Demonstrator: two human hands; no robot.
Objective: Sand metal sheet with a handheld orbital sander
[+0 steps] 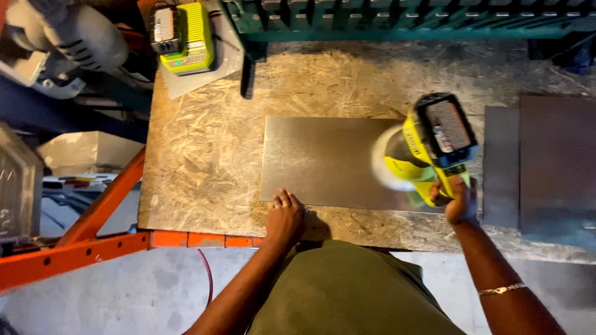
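- Olive-green shirt front fills the near edge of the view; both forearms reach out from it over the bench (205, 180), a strand-board top with an orange rail along its near left edge.
- Left hand (284, 217): fingers together, pressed flat on the near edge of the metal sheet (320, 160), pinning it to the board.
- Right hand (458, 200): wrapped round the grip of a yellow cordless polisher (428, 149), whose pad sits on the sheet's right end; pad looks blurred.
- Sheet lies just ahead of the left hand, long axis running left to right; the tool stands at its right end, so the right hand is nearer it.
- Right of the sheet: darker metal plates (539, 164), apart from it.
- Far left: battery charger (183, 37); a green rack (403, 18) beyond.
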